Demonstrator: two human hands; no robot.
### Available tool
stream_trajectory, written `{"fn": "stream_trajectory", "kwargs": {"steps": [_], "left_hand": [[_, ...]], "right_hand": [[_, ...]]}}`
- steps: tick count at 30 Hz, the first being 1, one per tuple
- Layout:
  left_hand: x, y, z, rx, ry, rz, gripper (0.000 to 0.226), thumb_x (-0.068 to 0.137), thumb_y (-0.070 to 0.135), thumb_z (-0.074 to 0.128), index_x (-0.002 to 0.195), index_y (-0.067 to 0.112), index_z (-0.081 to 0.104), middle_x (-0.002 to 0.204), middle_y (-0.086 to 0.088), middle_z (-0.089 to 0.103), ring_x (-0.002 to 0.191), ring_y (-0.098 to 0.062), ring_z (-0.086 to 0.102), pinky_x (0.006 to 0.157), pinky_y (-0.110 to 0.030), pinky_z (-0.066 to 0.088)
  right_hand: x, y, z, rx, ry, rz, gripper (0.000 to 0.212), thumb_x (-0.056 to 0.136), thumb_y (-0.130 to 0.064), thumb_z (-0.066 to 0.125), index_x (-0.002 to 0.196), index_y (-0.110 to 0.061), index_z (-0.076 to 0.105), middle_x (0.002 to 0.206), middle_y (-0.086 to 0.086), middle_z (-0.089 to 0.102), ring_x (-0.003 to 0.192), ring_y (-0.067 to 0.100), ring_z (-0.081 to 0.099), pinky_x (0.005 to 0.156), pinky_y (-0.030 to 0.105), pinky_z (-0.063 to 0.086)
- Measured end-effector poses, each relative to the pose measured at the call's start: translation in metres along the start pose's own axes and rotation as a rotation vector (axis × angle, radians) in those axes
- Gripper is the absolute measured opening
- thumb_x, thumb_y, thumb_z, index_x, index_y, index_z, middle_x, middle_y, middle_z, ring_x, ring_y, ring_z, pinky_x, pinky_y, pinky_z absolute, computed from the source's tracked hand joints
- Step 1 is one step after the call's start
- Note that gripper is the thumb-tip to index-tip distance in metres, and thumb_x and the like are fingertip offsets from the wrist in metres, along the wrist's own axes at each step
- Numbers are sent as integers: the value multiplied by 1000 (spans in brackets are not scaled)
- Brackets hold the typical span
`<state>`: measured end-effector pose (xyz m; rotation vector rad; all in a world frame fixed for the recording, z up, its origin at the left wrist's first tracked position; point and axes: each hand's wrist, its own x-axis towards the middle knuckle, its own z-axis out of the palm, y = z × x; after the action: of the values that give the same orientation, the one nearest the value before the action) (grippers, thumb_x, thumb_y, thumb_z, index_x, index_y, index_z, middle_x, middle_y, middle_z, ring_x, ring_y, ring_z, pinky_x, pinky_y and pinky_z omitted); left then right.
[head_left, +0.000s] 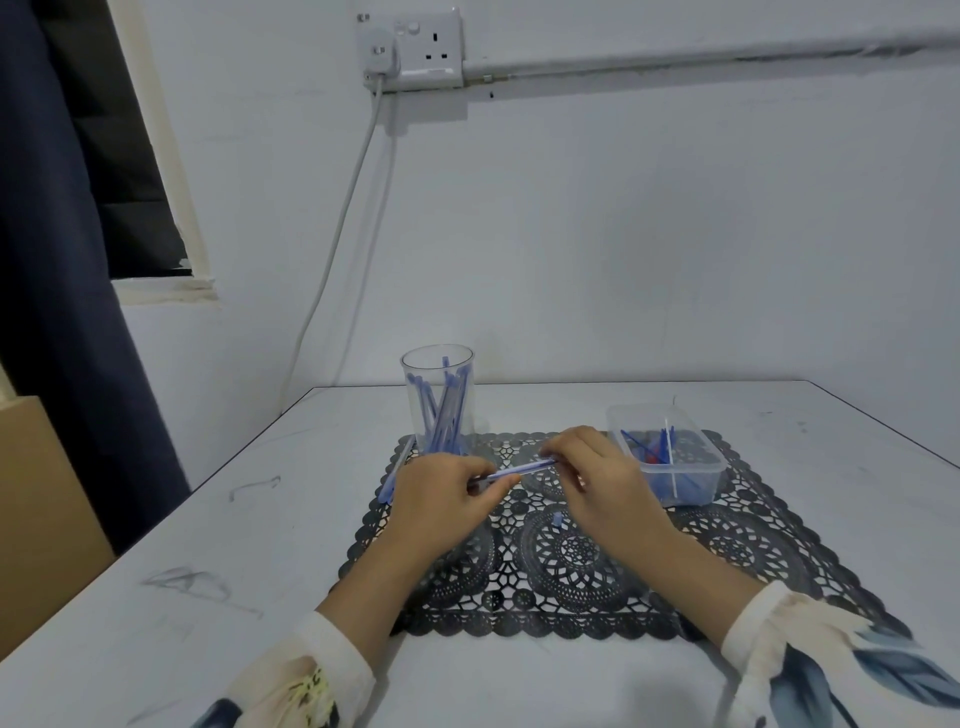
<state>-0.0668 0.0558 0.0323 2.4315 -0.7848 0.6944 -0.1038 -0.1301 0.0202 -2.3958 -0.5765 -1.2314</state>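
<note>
- White desk (208, 519) set against a pale wall; a black lace mat (571, 587) covers its middle.
- You hold the blue pen (519, 470) roughly level above the mat, toward the desk's far edge. Your left hand (441, 493) pinches one end and your right hand (597, 467) the other, fingers of both curled round the barrel.
- Handling, as judged: light, stiff, thin plastic, smooth enough to slip or roll. Grip near each end and work along its length, not across it.
- Small blue piece (558, 519), probably a cap, lies on the mat just nearer you than the pen; a brush of the wrist could flick it off.
- Clear cup (439, 400) of blue pens stands just beyond your left hand; likely to tip if knocked.
- Loose pens (392, 475) lie along the mat's left edge.
- Clear tub (665, 452) of thin refills sits close beside your right hand, toward the desk's right edge.
</note>
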Motion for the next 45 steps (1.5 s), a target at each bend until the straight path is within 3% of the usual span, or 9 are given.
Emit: {"fn": "stream_trajectory", "kwargs": {"steps": [5, 9, 13, 17, 21, 26, 32, 40, 45], "left_hand": [[-1, 0, -1, -11, -6, 4, 35, 84, 58, 54, 85, 29, 74, 53, 9, 56, 50, -5, 48, 49, -16, 35], [-1, -1, -1, -19, -26, -8, 36, 83, 59, 53, 88, 30, 74, 60, 7, 64, 56, -6, 56, 53, -17, 39], [0, -3, 0, -3, -33, -18, 39, 84, 61, 50, 86, 29, 74, 60, 6, 64, 56, -7, 56, 54, -20, 43], [1, -4, 1, -17, -49, -31, 38, 83, 61, 51, 93, 32, 73, 64, 8, 67, 59, -5, 59, 61, -23, 50], [2, -7, 0, -15, -49, -49, 38, 83, 61, 51, 95, 33, 73, 66, 9, 67, 61, -4, 59, 60, -19, 47], [3, -12, 1, 3, -23, -84, 40, 82, 64, 51, 90, 32, 73, 64, 9, 66, 61, -4, 58, 59, -19, 44], [3, -13, 1, 18, -39, -102, 40, 82, 64, 50, 90, 32, 73, 64, 8, 66, 62, -6, 58, 56, -18, 41], [3, -13, 1, 19, -43, -96, 42, 82, 65, 49, 88, 31, 73, 64, 8, 66, 61, -5, 58, 58, -20, 46], [3, -12, 0, 20, -45, -93, 41, 82, 64, 50, 89, 31, 73, 62, 9, 65, 59, -5, 57, 52, -14, 37]], "right_hand": [[-1, -5, 1, 123, 52, 124, 31, 69, 16, 64, 88, -9, 63, 85, 0, 60, 77, 6, 57, 70, 19, 51], [2, -13, -3, 329, 57, 413, 33, 74, 14, 60, 81, -17, 62, 86, -5, 62, 89, -7, 56, 71, 4, 46], [5, -12, -3, 507, 39, 598, 39, 76, 16, 56, 80, -23, 63, 90, -2, 65, 86, -4, 61, 76, 8, 48], [5, -7, -4, 419, 9, 600, 44, 78, 12, 55, 80, -32, 61, 90, -7, 66, 87, 2, 62, 76, 12, 49], [4, -3, -3, 352, -66, 647, 34, 79, 9, 53, 80, -23, 66, 82, -9, 66, 78, 2, 60, 65, 6, 44], [4, -4, -1, 245, -330, 632, 23, 78, -1, 57, 80, -22, 67, 80, -4, 67, 72, 8, 58, 60, 4, 40], [2, -7, -2, 11, -621, 454, 23, 83, -21, 62, 104, -21, 70, 88, -10, 51, 78, 4, 48, 69, 11, 34], [5, -8, -4, -5, -679, 442, 23, 85, -11, 58, 100, -20, 73, 98, -4, 68, 70, -2, 46, 61, 3, 29], [7, -6, -4, 46, -545, 559, 24, 85, -7, 58, 100, -20, 73, 98, -3, 70, 67, -5, 50, 64, 2, 35]]}}
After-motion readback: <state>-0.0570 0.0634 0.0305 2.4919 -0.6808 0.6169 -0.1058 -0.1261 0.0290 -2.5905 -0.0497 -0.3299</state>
